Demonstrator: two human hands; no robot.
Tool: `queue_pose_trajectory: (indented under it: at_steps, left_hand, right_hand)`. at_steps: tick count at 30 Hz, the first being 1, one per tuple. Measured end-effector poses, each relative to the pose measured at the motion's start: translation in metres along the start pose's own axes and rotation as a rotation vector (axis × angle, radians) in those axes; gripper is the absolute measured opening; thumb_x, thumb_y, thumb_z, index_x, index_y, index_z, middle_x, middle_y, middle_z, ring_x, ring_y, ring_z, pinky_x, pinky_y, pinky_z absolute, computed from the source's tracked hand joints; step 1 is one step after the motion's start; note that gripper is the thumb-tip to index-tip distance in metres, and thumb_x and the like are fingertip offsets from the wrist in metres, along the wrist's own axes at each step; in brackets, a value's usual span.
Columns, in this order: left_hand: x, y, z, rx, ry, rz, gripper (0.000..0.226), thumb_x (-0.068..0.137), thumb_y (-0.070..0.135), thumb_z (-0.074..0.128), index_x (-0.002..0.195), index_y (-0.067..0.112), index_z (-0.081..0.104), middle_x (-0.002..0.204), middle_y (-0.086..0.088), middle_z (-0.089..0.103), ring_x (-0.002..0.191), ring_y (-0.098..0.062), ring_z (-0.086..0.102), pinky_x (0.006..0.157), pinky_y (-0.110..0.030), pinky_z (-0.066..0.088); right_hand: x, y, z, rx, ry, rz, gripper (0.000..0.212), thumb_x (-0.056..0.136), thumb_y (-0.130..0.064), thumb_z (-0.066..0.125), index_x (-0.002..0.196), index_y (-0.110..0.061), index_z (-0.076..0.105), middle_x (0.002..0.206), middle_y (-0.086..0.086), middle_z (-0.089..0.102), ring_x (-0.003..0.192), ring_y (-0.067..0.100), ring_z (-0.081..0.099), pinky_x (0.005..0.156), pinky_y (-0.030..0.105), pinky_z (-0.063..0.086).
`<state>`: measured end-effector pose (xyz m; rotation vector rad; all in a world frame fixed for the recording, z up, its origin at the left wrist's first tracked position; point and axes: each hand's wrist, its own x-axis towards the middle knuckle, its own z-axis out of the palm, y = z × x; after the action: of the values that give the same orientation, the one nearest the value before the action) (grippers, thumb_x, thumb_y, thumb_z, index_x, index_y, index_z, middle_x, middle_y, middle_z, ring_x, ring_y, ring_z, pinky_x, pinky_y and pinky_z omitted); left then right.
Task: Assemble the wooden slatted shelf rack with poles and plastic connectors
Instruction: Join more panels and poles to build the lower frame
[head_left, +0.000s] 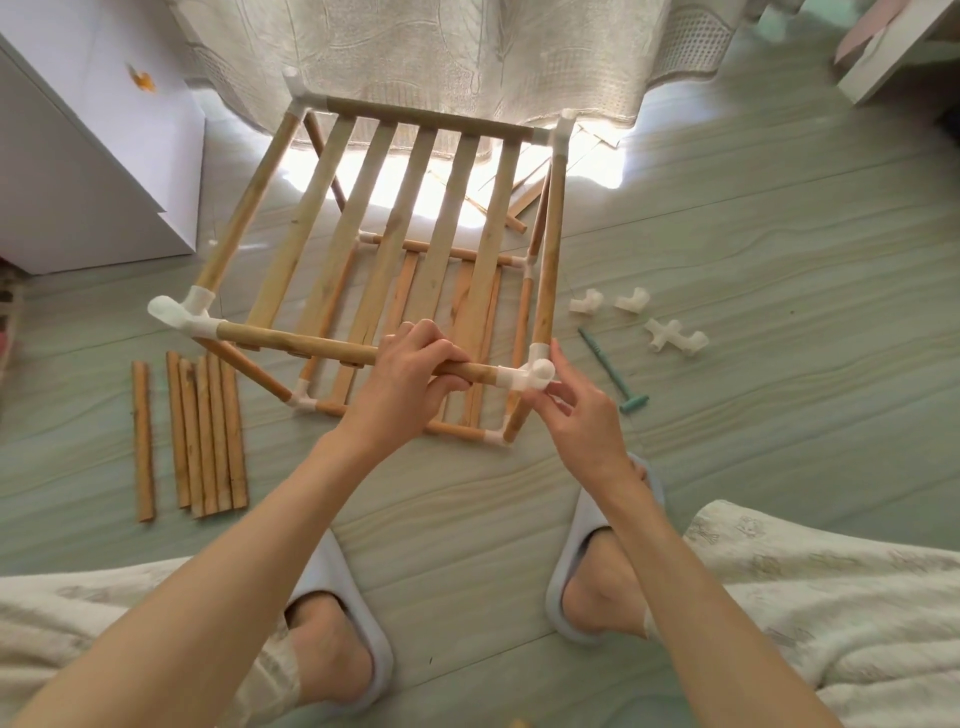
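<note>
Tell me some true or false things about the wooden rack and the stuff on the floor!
1. The left hand grips the near pole of the rack. True.
2. The right hand holds the green mallet. False: the green mallet lies on the floor; the right hand pinches the white corner connector.
3. Loose wooden slats lie on the floor to the left of the rack. True.
4. All the connectors are already used. False: spare white connectors lie on the floor to the right.
5. The person is barefoot. False: they wear slippers.
</note>
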<state>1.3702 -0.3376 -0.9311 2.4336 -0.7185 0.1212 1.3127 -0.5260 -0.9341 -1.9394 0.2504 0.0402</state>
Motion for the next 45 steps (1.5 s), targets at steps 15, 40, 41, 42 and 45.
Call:
queue_pose_trajectory:
  at_steps: [15, 40, 41, 42, 45]
  left_hand:
    - [-0.002, -0.026, -0.021, -0.018, -0.014, -0.028, 0.021, 0.066, 0.026, 0.069, 0.085, 0.019, 0.074, 0.075, 0.007, 0.049, 0.083, -0.01, 0.04, 0.077, -0.037, 0.029]
    - [-0.043, -0.008, -0.036, -1.231, 0.597, -1.165, 0.038, 0.102, 0.032, 0.026, 0.133, 0.016, 0.042, 0.116, -0.003, 0.045, 0.114, -0.019, 0.047, 0.103, -0.033, 0.037]
    - [-0.042, -0.011, -0.036, -1.229, 0.612, -1.154, 0.036, 0.102, 0.031, 0.027, 0.13, 0.015, 0.044, 0.112, -0.002, 0.045, 0.109, -0.017, 0.046, 0.104, -0.034, 0.036]
    - [-0.042, -0.015, -0.037, -1.236, 0.618, -1.146, 0.035, 0.102, 0.03, 0.028, 0.128, 0.014, 0.045, 0.108, -0.002, 0.045, 0.104, -0.015, 0.045, 0.105, -0.035, 0.034]
    - [-0.04, -0.026, -0.042, -1.22, 0.58, -1.134, 0.033, 0.102, 0.029, 0.029, 0.123, 0.013, 0.048, 0.095, 0.002, 0.046, 0.083, -0.008, 0.046, 0.093, -0.031, 0.039]
  right_hand:
    - [-0.012, -0.015, 0.019, -0.074, -0.151, -0.036, 0.061, 0.09, -0.013, 0.059, 0.143, -0.007, 0.029, 0.122, 0.006, 0.062, 0.108, 0.0, 0.052, 0.081, -0.001, 0.039]
    - [0.064, -0.051, 0.061, -0.891, -0.62, -0.909, 0.038, 0.091, -0.043, 0.038, 0.109, -0.021, 0.063, 0.088, 0.002, 0.066, 0.081, 0.023, 0.063, 0.077, 0.04, 0.05]
    - [0.065, -0.05, 0.063, -0.865, -0.605, -0.941, 0.039, 0.09, -0.043, 0.037, 0.106, -0.02, 0.064, 0.086, 0.001, 0.067, 0.077, 0.022, 0.064, 0.071, 0.039, 0.052]
    - [0.066, -0.049, 0.065, -0.839, -0.599, -0.968, 0.038, 0.089, -0.043, 0.038, 0.104, -0.02, 0.064, 0.085, 0.0, 0.067, 0.073, 0.021, 0.064, 0.066, 0.037, 0.053]
    - [0.068, -0.05, 0.074, -0.764, -0.558, -1.015, 0.034, 0.09, -0.041, 0.04, 0.095, -0.018, 0.065, 0.074, -0.004, 0.064, 0.055, 0.016, 0.059, 0.044, 0.026, 0.043]
